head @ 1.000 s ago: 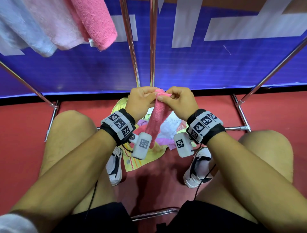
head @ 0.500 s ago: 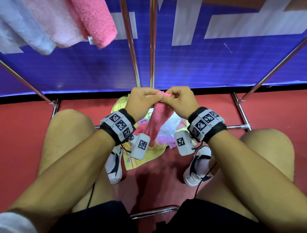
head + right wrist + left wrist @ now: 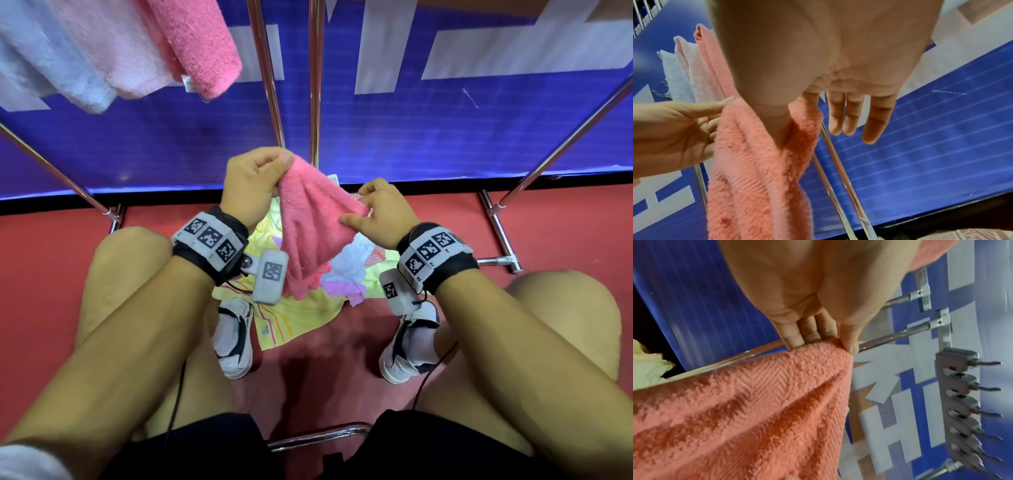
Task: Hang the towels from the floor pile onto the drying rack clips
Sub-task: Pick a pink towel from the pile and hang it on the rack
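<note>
A pink terry towel [image 3: 310,226] is held up and spread between two hands above a pile of yellow, white and purple towels [image 3: 342,274] on the red floor. Three towels [image 3: 120,48], pale blue, light pink and bright pink, hang on the chrome drying rack [image 3: 267,75].

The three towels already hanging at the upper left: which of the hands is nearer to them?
Left. The left hand holds the pink towel just below and right of the hanging towels; the right hand is lower, farther right.

Left hand [image 3: 251,183] was raised, thumb and curled fingers [image 3: 792,335] pinched on the pink towel [image 3: 313,226]. Right hand [image 3: 385,214] was held lower, thumb and forefinger pinched on it, other fingers [image 3: 853,113] extended.
</note>
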`<act>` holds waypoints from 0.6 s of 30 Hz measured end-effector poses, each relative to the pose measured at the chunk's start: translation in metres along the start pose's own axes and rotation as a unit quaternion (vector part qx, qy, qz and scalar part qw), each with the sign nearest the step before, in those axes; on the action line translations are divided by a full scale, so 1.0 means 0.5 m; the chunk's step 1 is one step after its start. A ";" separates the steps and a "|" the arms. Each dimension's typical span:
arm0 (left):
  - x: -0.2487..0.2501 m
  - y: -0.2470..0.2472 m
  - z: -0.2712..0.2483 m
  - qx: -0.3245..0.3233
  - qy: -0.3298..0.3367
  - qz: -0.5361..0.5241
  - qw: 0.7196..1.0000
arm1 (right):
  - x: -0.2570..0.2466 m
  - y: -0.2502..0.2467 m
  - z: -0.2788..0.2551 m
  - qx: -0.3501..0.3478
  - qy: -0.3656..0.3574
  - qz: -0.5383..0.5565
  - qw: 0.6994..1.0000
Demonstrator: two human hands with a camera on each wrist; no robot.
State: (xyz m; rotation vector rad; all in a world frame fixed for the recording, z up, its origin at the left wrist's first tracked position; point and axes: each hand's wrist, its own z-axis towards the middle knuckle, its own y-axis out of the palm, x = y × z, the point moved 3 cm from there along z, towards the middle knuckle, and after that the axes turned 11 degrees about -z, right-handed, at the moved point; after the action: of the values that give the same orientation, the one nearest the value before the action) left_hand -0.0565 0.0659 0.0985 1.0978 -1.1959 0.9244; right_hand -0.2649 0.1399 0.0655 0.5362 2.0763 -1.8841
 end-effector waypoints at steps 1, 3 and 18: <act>-0.002 -0.013 0.006 0.014 0.002 0.007 1.000 | 0.002 -0.003 -0.003 0.007 -0.004 -0.002 1.000; -0.008 -0.031 0.014 0.036 0.010 0.037 0.999 | 0.004 -0.011 -0.009 0.033 -0.012 0.002 0.999; -0.011 -0.040 0.008 0.082 0.014 0.069 0.994 | -0.004 -0.052 -0.014 0.204 0.034 0.276 0.938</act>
State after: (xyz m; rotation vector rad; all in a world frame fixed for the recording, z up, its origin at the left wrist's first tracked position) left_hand -0.0393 0.0573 0.0903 1.1391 -1.2007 1.1568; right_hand -0.2745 0.1446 0.0903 1.1556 1.3480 -1.9426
